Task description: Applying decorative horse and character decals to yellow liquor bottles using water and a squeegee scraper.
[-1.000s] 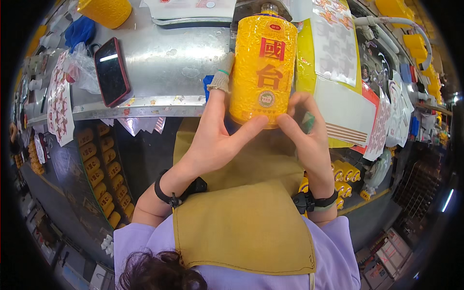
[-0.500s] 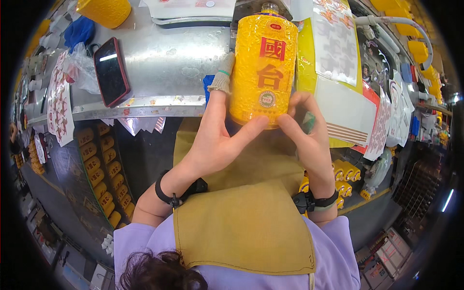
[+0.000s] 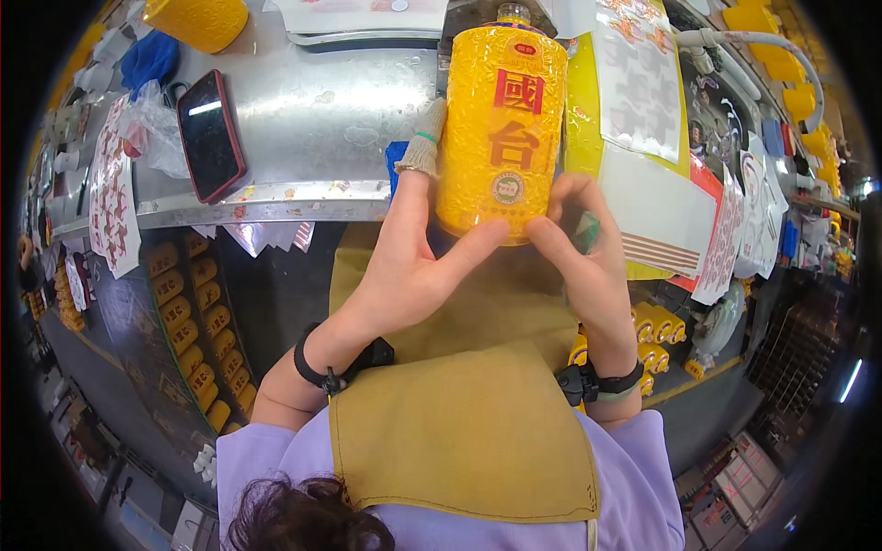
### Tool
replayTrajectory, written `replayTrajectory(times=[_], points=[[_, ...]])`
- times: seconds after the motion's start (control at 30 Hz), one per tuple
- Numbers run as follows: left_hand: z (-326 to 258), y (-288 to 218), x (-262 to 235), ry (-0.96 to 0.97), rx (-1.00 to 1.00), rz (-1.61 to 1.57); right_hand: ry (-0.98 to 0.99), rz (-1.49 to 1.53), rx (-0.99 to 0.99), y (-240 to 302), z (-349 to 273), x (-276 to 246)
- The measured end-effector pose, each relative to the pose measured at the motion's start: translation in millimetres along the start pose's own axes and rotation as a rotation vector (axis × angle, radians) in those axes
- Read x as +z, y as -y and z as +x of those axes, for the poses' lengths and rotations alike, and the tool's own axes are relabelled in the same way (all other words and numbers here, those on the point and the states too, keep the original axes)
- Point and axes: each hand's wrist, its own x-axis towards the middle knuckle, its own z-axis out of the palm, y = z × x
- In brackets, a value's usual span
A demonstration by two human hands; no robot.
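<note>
A yellow embossed bottle point(image 3: 480, 119) with large red characters and a small round emblem near its base lies between my hands, its clear neck point(image 3: 514, 13) pointing away. My left hand point(image 3: 418, 257) grips its lower left side; the thumb presses by the bottom edge, and one finger wears a knitted finger cover point(image 3: 422, 147). At the lower right corner, my right hand point(image 3: 585, 243) is closed on the bottle, thumb on the front and a finger bent along the side. Something green point(image 3: 586, 230) shows at a right finger. The fingers behind the bottle are hidden.
A dark phone point(image 3: 211, 136) in a red case lies on the metal bench point(image 3: 322, 119), left of the bottle. Sticker sheets point(image 3: 639, 83) and cards point(image 3: 660, 207) cover the right side. Yellow pieces point(image 3: 188, 335) stand in rows below left. A yellow container point(image 3: 197, 23) sits far left.
</note>
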Motion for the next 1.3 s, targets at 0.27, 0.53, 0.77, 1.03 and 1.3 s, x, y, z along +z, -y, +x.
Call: replayTrajectory(times=[0.27, 0.53, 0.77, 1.03, 1.3], points=[[0, 0, 7, -0.115, 0.010, -0.057, -0.003, 0.050, 0.041, -1, 0, -2], [2, -1, 12, -0.131, 0.015, -0.055, -0.104, -0.244, -0.312, 44, 17, -11], [1, -9, 11, -0.033, -0.023, -0.107, 0.184, -0.828, -0.751, 89, 39, 9], [1, -7, 6, -0.003, -0.038, -0.120, 0.051, -1.058, -1.068, 72, 33, -7], [-10, 5, -4, -0.152, 0.381, 0.725, -0.022, -0.702, -0.862, 22, -19, -26]])
